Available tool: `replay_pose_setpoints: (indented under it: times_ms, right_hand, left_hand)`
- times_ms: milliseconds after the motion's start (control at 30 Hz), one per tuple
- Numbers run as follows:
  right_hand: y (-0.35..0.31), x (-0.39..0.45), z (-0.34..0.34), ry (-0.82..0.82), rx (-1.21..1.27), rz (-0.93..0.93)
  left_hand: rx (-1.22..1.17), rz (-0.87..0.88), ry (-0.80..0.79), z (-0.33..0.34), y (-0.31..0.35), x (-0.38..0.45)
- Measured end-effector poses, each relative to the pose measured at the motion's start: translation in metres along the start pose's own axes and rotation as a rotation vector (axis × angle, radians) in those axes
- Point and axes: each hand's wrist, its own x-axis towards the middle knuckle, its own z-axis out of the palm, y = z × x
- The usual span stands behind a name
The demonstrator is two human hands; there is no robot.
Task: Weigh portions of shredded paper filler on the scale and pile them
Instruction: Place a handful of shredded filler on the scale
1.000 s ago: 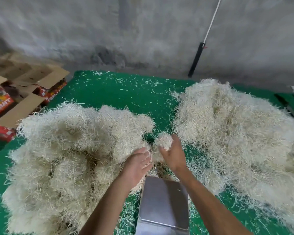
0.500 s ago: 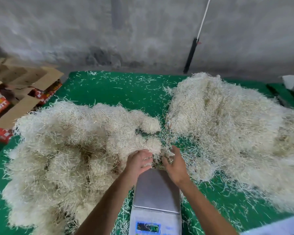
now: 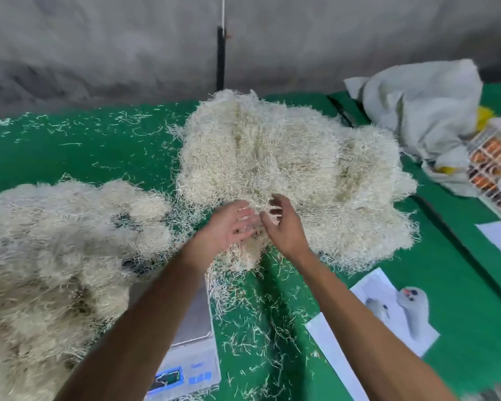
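Two heaps of pale shredded paper filler lie on the green table [image 3: 99, 146]: the left pile [image 3: 55, 256] and the right pile [image 3: 287, 169]. Both my hands are at the near edge of the right pile. My left hand [image 3: 232, 224] rests on the filler with its fingers spread. Beside it, my right hand [image 3: 284, 227] curls its fingers into a tuft of the strands. The silver scale [image 3: 194, 322] sits below, its plate bare and partly hidden under my left forearm, its blue display at the bottom.
A white sack [image 3: 417, 111] lies crumpled at the back right, next to a tray of orange items [image 3: 498, 163]. White sheets [image 3: 344, 340] and a white swan-like figure [image 3: 411, 308] lie near my right forearm. A black pole [image 3: 220, 53] leans on the grey wall. Loose strands litter the table.
My view has swung right. Both hands have left the gap by the left pile above the scale and moved over to the near edge of the right pile.
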Motion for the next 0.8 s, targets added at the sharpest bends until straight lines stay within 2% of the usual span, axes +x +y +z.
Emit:
replay_pose_setpoints:
  times_ms: [267,400,467,533,600,733,800]
  right_hand:
    - [0.034,0.127,-0.006,-0.05,-0.253,-0.069]
    - [0.054,0.173,0.022,-0.142,-0.449,-0.091]
    - [0.065,0.174,0.044,-0.226,-0.495,-0.051]
    - [0.074,0.163,0.061,-0.325,-0.468,-0.011]
    - [0.074,0.147,0.075,-0.353,-0.412,-0.015]
    - [0.048,0.127,0.095,-0.364,0.015,-0.007]
    - [0.041,0.121,0.086,-0.332,0.162,-0.173]
  left_hand:
    - [-0.024,-0.069,0.096,0.028,0.044,0.066]
    - [-0.018,-0.099,0.111,0.022,0.043,0.099]
    - [-0.102,-0.152,0.083,0.019,0.033,0.115]
    - [-0.132,-0.171,0.065,0.015,0.017,0.128]
    - [-0.1,-0.168,0.06,0.008,0.001,0.138]
    - [-0.222,-0.076,0.071,-0.002,-0.018,0.152]
    - [-0.089,-0.059,0.166,-0.015,-0.012,0.146]
